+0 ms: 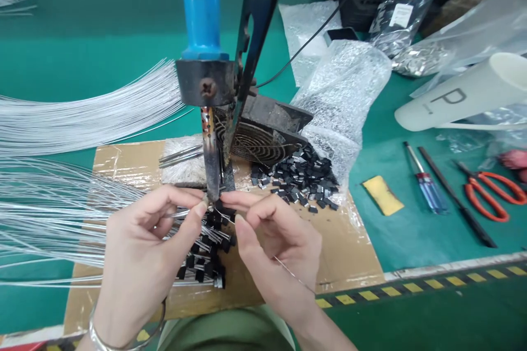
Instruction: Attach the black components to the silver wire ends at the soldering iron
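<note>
A soldering iron (201, 22) with a blue handle hangs tip down in a black clamp. My left hand (152, 241) is closed in a pinch just left of the tip, apparently on a thin grey wire (178, 213) whose end is mostly hidden by the fingers. My right hand (275, 236) pinches a strand of solder wire (225, 217), one end reaching toward the tip and the tail (293, 274) running back over the palm. Below the tip lie finished-looking wires with black connectors (209, 269), partly covered by my left hand.
Behind the iron, a dark fan (263, 134) leans beside a pile of small black connectors (304, 175) on cardboard (341, 252). Bundles of grey wires (102, 109) lie left. Rightward are bubble wrap (346, 88), a yellow sponge (382, 195), a screwdriver (428, 192), orange-handled pliers (489, 192) and a white cup (457, 96).
</note>
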Available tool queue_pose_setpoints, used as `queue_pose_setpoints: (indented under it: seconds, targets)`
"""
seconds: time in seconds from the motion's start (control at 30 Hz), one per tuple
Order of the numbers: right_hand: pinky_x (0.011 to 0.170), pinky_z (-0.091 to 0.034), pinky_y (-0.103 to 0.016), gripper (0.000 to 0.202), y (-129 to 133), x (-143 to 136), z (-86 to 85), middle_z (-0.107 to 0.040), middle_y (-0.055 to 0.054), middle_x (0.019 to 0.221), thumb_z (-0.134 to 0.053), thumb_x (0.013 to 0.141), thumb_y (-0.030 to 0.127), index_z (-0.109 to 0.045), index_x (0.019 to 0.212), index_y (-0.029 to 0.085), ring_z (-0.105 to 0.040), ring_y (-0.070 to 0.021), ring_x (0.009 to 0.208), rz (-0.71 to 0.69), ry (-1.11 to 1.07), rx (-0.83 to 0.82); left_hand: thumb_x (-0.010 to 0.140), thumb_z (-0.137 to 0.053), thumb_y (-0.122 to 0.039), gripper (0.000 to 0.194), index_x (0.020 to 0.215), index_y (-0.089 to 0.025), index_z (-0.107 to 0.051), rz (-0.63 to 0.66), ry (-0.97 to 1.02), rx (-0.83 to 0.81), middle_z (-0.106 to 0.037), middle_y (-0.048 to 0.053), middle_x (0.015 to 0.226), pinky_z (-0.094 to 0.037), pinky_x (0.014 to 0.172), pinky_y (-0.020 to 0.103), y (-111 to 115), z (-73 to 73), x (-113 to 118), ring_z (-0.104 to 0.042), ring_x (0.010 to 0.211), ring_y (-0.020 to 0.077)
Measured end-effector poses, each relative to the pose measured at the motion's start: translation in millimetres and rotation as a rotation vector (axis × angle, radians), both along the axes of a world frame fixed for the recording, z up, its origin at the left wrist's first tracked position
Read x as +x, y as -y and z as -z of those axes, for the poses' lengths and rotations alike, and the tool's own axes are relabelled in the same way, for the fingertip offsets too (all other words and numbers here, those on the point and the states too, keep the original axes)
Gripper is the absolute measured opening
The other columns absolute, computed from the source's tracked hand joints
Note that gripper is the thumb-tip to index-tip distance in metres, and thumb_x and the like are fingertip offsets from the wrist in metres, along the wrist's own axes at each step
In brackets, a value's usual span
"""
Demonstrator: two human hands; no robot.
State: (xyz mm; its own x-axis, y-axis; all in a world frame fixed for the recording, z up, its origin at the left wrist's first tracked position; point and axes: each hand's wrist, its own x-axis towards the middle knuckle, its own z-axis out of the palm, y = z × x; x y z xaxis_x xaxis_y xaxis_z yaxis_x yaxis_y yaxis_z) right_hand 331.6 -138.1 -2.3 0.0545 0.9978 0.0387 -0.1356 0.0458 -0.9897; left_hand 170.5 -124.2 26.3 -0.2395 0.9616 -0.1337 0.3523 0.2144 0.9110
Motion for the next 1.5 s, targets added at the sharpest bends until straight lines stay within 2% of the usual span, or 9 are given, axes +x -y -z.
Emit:
queue_pose_setpoints:
  seconds: [0.13, 0.3, 0.43, 0.57, 0.8, 0.97, 1.23, 1.5]
  targets:
    - [0.101, -0.059, -0.023, 0.024, 0.1, -2.0, -0.2, -0.086, 0.001, 0.116, -0.071, 0.091, 0.003, -0.065, 0.082, 0.025, -0.081, -0.014, 0.11, 0.031, 0.001, 0.015, 0.082, -0.081, -0.028, 0.005, 0.077, -0.028, -0.08, 0.004, -0.01, 0.009, -0.078, -0.004, 0.078, -0.045, 0.054, 0.015, 2.0, -0.4, -1.7, -0.062, 0.061, 0.0078]
    - [0.099, -0.06, -0.024, 0.025, -0.1, -2.7, 1.3, -0.086, 0.001, 0.115, -0.069, 0.092, 0.003, -0.065, 0.082, 0.025, -0.082, -0.0144, 0.107, 0.052, -0.007, 0.038, 0.082, -0.082, -0.029, 0.005, 0.077, -0.027, -0.08, -0.02, -0.016, 0.011, -0.082, -0.003, 0.086, -0.046, 0.055, 0.016, 2.5, 0.4, 1.2, -0.066, 0.065, 0.0093]
    - [0.101, -0.059, -0.025, 0.024, 0.0, -2.3, 1.6, -0.085, 0.001, 0.118, -0.071, 0.093, 0.004, -0.065, 0.084, 0.026, -0.08, -0.0147, 0.113, 0.011, 0.007, 0.006, 0.081, -0.082, -0.028, 0.006, 0.076, -0.027, -0.079, -0.017, 0.005, 0.01, -0.079, -0.003, 0.081, -0.049, 0.058, 0.016, 0.3, 1.7, 3.1, -0.068, 0.066, 0.01]
    - [0.099, -0.06, -0.024, 0.025, 0.7, -2.2, 0.8, -0.085, 0.001, 0.115, -0.071, 0.092, 0.003, -0.065, 0.083, 0.025, -0.081, -0.0143, 0.108, 0.05, 0.017, 0.026, 0.081, -0.083, -0.029, 0.005, 0.077, -0.027, -0.08, -0.008, -0.007, 0.001, -0.082, -0.002, 0.085, -0.05, 0.058, 0.017, 0.8, 1.8, 1.1, -0.071, 0.068, 0.0115]
    - [0.098, -0.06, -0.024, 0.022, 0.8, -0.1, -1.5, -0.085, -0.001, 0.116, -0.073, 0.094, 0.007, -0.065, 0.085, 0.025, -0.081, -0.0151, 0.109, 0.01, 0.059, 0.016, 0.082, -0.082, -0.03, 0.004, 0.079, -0.028, -0.081, 0.002, -0.021, 0.011, -0.083, -0.002, 0.088, -0.047, 0.055, 0.02, 3.9, 1.2, 0.1, -0.07, 0.068, 0.0125]
    - [0.096, -0.062, -0.026, 0.024, 0.5, -5.2, -0.8, -0.087, -0.002, 0.111, -0.072, 0.091, 0.004, -0.065, 0.08, 0.024, -0.083, -0.0171, 0.104, 0.078, 0.047, 0.032, 0.08, -0.083, -0.03, 0.005, 0.077, -0.026, -0.081, -0.014, -0.019, -0.001, -0.083, 0.0, 0.087, -0.048, 0.056, 0.021, 1.5, 0.5, 0.9, -0.071, 0.069, 0.0138]
    - [0.091, -0.065, -0.032, 0.023, -1.3, -7.3, 1.0, -0.087, -0.005, 0.106, -0.072, 0.09, 0.006, -0.065, 0.079, 0.025, -0.084, -0.0215, 0.098, 0.106, 0.068, 0.033, 0.083, -0.083, -0.031, 0.008, 0.079, -0.026, -0.08, 0.015, -0.002, -0.014, -0.082, 0.001, 0.087, -0.048, 0.056, 0.025, 2.9, 1.4, -0.2, -0.071, 0.07, 0.0161]
    - [0.092, -0.065, -0.031, 0.02, 0.4, -5.0, -1.1, -0.087, -0.005, 0.107, -0.073, 0.092, 0.008, -0.067, 0.081, 0.024, -0.084, -0.0211, 0.101, 0.083, 0.08, 0.025, 0.084, -0.082, -0.028, 0.005, 0.079, -0.027, -0.08, 0.017, 0.003, 0.008, -0.082, -0.001, 0.088, -0.05, 0.06, 0.02, 4.2, 1.0, -1.2, -0.071, 0.072, 0.0131]
